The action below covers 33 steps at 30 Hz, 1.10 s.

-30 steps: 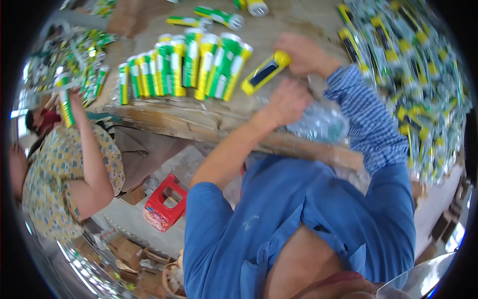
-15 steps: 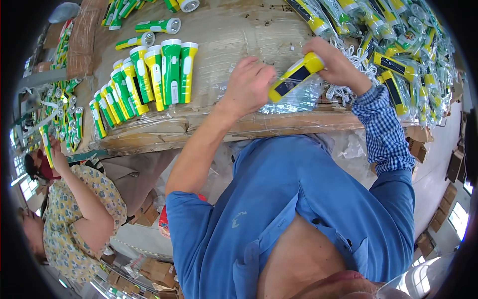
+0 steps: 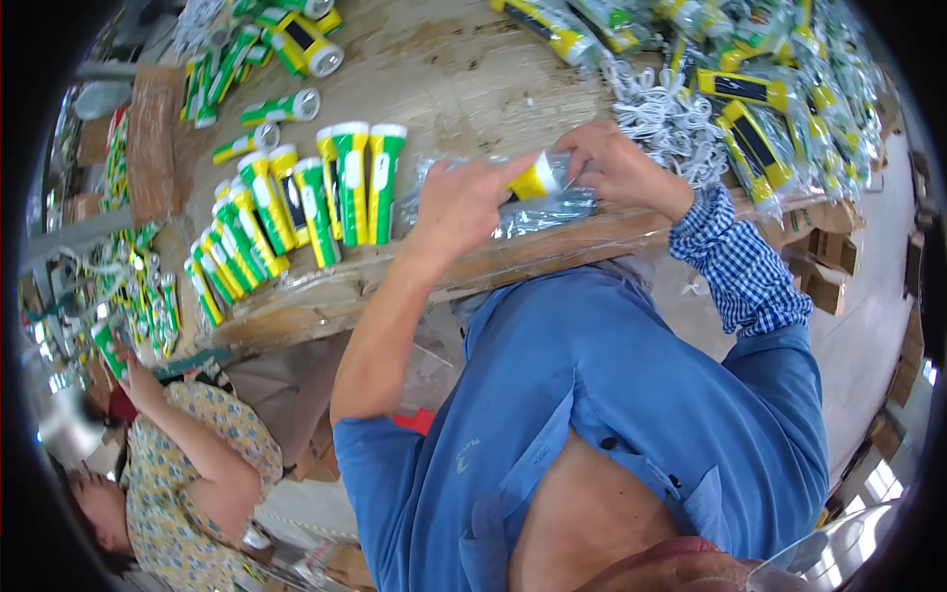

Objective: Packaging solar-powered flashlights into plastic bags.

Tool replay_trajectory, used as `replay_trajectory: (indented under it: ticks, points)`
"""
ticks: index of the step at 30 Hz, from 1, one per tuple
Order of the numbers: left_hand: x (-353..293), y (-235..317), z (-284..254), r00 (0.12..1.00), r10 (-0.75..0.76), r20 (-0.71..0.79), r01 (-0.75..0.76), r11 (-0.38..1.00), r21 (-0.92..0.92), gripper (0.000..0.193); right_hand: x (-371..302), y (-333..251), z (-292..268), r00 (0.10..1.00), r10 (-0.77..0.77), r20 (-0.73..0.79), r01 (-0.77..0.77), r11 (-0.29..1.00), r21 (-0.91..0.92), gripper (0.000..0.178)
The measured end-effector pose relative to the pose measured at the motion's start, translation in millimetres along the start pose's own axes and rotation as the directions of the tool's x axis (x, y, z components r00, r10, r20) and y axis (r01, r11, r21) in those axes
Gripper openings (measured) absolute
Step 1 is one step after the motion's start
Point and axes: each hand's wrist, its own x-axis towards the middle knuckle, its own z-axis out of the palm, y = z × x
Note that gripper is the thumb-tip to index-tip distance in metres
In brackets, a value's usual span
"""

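Observation:
My left hand (image 3: pixel 456 209) is closed around a yellow flashlight (image 3: pixel 534 180) with a white rim; its fingers cover most of the body. The flashlight's head points right, toward my right hand (image 3: pixel 614 170). That hand's fingers are bent in a pinch on clear film beside the rim, which looks like the edge of a plastic bag. Below both hands, clear plastic bags (image 3: pixel 538 219) lie in a pile at the table's near edge. How far the flashlight sits inside the film is hard to make out.
Green and yellow flashlights (image 3: pixel 352 187) stand in a row left of my hands, with more lying behind. White cords (image 3: pixel 671 113) are heaped at right, beside many bagged flashlights (image 3: pixel 755 148). At far left a co-worker (image 3: pixel 197 444) holds a green flashlight (image 3: pixel 107 347).
The flashlight has passed from my right hand to my left and come closer to the bags. My right hand has moved left and now pinches the film. The whole view has shifted slightly.

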Motion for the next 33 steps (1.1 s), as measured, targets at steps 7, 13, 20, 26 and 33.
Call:
replay_trajectory:
  ticks: [7,13,20,26,33]
  points:
    - [-9.7,17.6,21.0,0.985,0.168,-0.029,-0.161,0.974,0.162,0.048,-5.8,-15.9,-28.0,0.975,0.223,0.008,-0.218,0.946,0.240,0.037]
    - [-13.4,16.8,18.3,0.954,0.195,-0.228,-0.165,0.976,0.145,0.033,-12.6,49.7,-73.8,0.912,0.334,-0.236,-0.400,0.610,-0.684,0.023]
    - [-25.3,0.0,-3.9,0.886,0.149,-0.440,-0.168,0.986,-0.004,0.031,1.2,17.2,-78.9,0.889,0.281,-0.362,-0.344,0.931,-0.123,0.017]
    - [-50.3,-39.1,9.9,0.902,-0.255,-0.349,0.166,0.950,-0.264,0.023,41.5,-35.1,-14.1,0.971,0.233,0.048,-0.238,0.945,0.226,0.018]
    - [-51.1,-32.7,19.1,0.821,-0.369,-0.435,0.159,0.881,-0.446,0.010,66.0,-41.3,39.1,0.937,0.179,0.300,-0.055,0.923,-0.381,0.016]
